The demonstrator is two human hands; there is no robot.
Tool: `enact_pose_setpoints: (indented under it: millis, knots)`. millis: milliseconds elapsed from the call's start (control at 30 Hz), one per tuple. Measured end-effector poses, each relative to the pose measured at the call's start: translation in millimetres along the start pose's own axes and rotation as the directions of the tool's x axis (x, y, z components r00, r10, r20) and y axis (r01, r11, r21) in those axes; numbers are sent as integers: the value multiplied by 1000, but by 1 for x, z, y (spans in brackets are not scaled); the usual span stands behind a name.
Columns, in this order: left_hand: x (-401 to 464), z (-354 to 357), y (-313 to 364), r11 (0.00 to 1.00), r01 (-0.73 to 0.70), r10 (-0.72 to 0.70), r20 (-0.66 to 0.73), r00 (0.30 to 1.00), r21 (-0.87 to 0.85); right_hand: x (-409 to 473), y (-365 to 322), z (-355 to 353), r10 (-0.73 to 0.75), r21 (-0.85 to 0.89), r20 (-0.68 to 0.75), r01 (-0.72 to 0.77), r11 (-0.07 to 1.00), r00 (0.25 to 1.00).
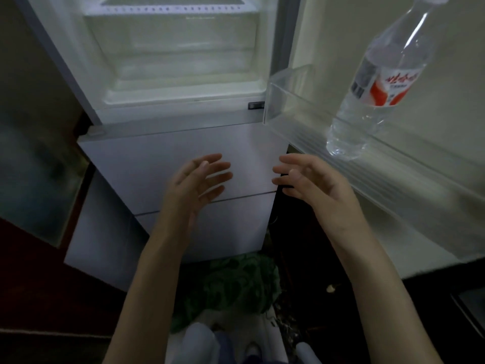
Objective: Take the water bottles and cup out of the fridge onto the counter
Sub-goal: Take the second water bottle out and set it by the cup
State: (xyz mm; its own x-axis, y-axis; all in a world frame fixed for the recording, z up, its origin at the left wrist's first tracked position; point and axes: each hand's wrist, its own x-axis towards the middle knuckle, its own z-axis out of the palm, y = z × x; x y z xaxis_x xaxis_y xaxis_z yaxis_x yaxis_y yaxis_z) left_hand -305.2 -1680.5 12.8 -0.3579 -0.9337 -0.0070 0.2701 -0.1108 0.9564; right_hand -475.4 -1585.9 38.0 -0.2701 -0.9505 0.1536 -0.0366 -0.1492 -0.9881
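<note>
The tall white fridge (183, 143) stands with its upper compartment open and its lower drawer fronts closed. At right, the open door's clear plastic shelf (296, 111) holds one clear plastic water bottle with a red-and-white label (378, 85), standing tilted. Near, both bare hands hover before the drawers: the left hand (195, 179) and right hand (312, 179), fingers spread, empty.

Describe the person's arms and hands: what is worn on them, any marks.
Both forearms are bare up to the frame's edge: no sleeves show. The left hand and the right hand wear no gloves, and no rings, watch or bands can be seen on fingers or wrists. No markings show. The picture is dim and a little blurred, so fine detail cannot be told.
</note>
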Motion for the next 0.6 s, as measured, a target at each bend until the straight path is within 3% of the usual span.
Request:
enact_pose_setpoints:
  millis: [233, 400, 600]
  knots:
    - [50, 27, 22, 999, -40, 40, 232, 972, -6, 23, -20, 3, -97, -56, -138, 90, 994, 986]
    - [79, 60, 44, 996, -77, 88, 448, 890, -43, 31, -39, -5, -191, -108, -282, 167, 980, 940]
    - [102, 99, 67, 975, -207, 213, 562, 799, -75, 30, -62, -30, -280, -209, -446, 205, 956, 850]
